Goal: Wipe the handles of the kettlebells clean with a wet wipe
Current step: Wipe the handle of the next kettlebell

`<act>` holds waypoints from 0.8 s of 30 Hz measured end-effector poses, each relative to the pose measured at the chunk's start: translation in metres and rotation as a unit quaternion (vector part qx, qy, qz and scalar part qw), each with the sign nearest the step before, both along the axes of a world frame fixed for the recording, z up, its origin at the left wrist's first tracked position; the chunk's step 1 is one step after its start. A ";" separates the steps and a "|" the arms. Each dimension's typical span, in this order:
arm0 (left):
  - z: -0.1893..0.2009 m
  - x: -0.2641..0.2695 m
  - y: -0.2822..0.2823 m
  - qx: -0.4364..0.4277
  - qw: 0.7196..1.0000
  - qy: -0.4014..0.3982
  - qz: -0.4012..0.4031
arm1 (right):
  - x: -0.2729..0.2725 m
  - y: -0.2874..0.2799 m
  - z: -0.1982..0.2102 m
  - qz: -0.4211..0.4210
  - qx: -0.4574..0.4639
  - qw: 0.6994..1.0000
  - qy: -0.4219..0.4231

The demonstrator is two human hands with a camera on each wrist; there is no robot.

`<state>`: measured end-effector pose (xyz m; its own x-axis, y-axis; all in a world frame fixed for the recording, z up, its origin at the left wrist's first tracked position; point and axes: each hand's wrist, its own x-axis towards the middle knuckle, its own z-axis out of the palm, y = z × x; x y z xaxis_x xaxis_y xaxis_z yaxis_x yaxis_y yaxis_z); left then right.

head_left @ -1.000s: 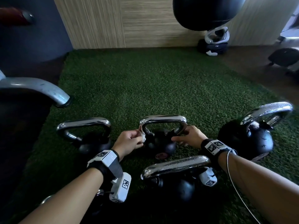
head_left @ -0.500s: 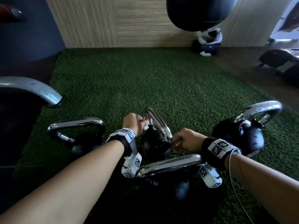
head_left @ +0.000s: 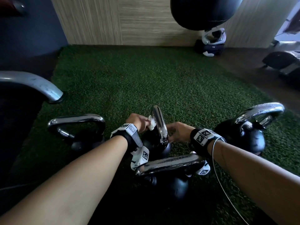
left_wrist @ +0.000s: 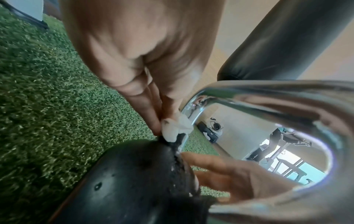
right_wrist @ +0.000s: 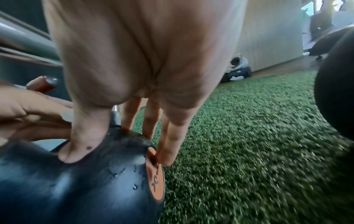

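Observation:
The middle kettlebell (head_left: pixel 155 143) stands on the turf with its chrome handle (head_left: pixel 158 124) edge-on to me. My left hand (head_left: pixel 146 123) pinches a crumpled white wet wipe (head_left: pixel 152 123) against the handle's left side. In the left wrist view the wipe (left_wrist: pixel 176 127) sits low on the handle (left_wrist: pixel 268 94), where it joins the black ball (left_wrist: pixel 124 181). My right hand (head_left: pixel 171 132) grips the ball from the right: thumb on top, fingers (right_wrist: pixel 168 145) down by the orange label (right_wrist: pixel 155 171).
Three more chrome-handled kettlebells stand around: left (head_left: pixel 78 125), near (head_left: pixel 170 164), right (head_left: pixel 250 127). A green turf mat (head_left: pixel 146 75) stretches ahead. A machine's chrome tube (head_left: pixel 35 85) curves in at left. A black punch bag (head_left: pixel 203 12) hangs above bags (head_left: pixel 210 44) by the wall.
The middle kettlebell has turned from broadside to edge-on. My left hand moved forward with the wipe along the handle. My right hand shifted from the handle's corner down onto the ball.

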<state>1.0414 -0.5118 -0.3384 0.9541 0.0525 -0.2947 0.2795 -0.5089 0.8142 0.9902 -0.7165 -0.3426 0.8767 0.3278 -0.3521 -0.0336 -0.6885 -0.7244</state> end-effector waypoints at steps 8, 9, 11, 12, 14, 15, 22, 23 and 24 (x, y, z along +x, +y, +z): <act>0.019 -0.002 -0.005 0.032 0.988 -0.152 -0.016 | -0.004 -0.006 -0.013 -0.059 0.107 0.992 0.031; 0.021 -0.001 -0.004 0.027 0.990 -0.140 -0.018 | -0.005 -0.007 -0.014 -0.064 0.116 0.991 0.035; 0.025 0.001 -0.002 -0.004 0.991 -0.131 -0.026 | -0.007 -0.006 -0.017 -0.072 0.131 0.988 0.040; 0.028 -0.001 -0.002 -0.047 0.990 -0.130 -0.022 | -0.007 -0.006 -0.019 -0.076 0.133 0.988 0.039; 0.030 0.000 0.001 -0.109 0.984 -0.137 -0.014 | -0.007 -0.006 -0.020 -0.082 0.135 0.987 0.035; 0.031 0.000 0.003 -0.119 0.983 -0.135 -0.025 | -0.008 -0.007 -0.020 -0.081 0.137 0.987 0.033; 0.050 -0.011 0.017 -0.218 0.968 -0.019 -0.123 | -0.010 -0.005 -0.018 -0.086 0.154 0.984 0.032; 0.050 -0.011 0.018 -0.217 0.968 -0.017 -0.127 | -0.010 -0.005 -0.017 -0.087 0.153 0.984 0.033; 0.050 -0.014 0.020 -0.212 0.967 -0.009 -0.143 | -0.011 -0.004 -0.017 -0.084 0.149 0.985 0.030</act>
